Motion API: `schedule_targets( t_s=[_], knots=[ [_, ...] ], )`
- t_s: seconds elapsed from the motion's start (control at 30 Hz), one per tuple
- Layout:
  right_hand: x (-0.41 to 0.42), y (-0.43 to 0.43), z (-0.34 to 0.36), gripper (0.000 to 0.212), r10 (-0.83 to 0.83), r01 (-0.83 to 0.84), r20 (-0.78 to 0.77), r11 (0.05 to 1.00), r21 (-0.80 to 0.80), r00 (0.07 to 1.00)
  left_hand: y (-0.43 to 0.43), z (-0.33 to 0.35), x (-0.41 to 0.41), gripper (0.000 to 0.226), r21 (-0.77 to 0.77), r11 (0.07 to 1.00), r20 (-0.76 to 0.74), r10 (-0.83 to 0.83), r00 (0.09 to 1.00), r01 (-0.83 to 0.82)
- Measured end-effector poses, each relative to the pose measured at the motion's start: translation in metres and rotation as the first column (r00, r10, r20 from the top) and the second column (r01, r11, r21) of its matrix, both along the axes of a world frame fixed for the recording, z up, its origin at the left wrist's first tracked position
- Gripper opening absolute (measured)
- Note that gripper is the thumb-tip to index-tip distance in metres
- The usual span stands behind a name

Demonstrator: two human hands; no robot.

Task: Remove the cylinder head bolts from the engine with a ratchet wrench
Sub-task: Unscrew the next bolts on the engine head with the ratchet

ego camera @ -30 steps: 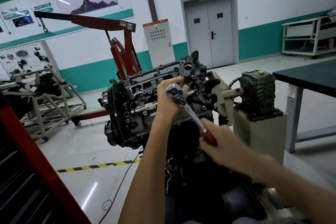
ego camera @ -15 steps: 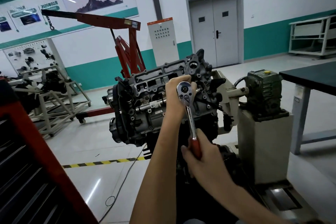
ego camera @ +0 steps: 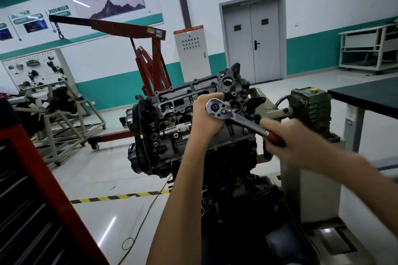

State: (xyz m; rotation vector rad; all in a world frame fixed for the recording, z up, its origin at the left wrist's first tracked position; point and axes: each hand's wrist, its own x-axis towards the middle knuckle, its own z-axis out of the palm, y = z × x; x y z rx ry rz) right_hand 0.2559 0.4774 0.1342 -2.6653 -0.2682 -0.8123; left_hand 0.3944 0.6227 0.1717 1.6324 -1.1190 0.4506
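Loosening of a cyl. head bolt is judged to be the step in hand; bolt & socket are hidden behind the tool. Head view: the chrome ratchet wrench with dark red grip (ego camera: 237, 117) is seated on the upper face of the grey cast-metal engine (ego camera: 168, 118), which is carried tilted on a beige stand (ego camera: 301, 189) w/ a green gearbox (ego camera: 310, 107). The wrench's round head is cupped by the left hand (ego camera: 203, 119), fingers curled behind it, prob. to hold the socket square on the bolt. The red grip is wrapped by the right hand (ego camera: 290, 137), blurred, at the handle's far end for max. leverage.
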Motion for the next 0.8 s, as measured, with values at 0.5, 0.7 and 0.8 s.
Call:
schedule_targets(
  t_s=[0.5,0.7,0.8],
  knots=[
    [-0.007,0.012,-0.004,0.029,0.115,-0.106,-0.069,0.987,0.122,0.991,0.0,-0.001,0.004,0.022,-0.009,0.999,-0.051,0.033,0.998,-0.033],
    [0.003,-0.016,0.012,0.011,-0.024,0.025,0.002,0.994,-0.106,1.0,0.0,-0.006,0.002,0.018,-0.043,0.999,-0.068,0.006,0.998,-0.009],
    [-0.002,0.036,-0.04,0.015,-0.02,0.004,0.05,0.955,0.296,0.999,-0.008,-0.01,-0.001,0.035,-0.11,0.994,-0.13,0.009,0.991,-0.024]
  ],
)
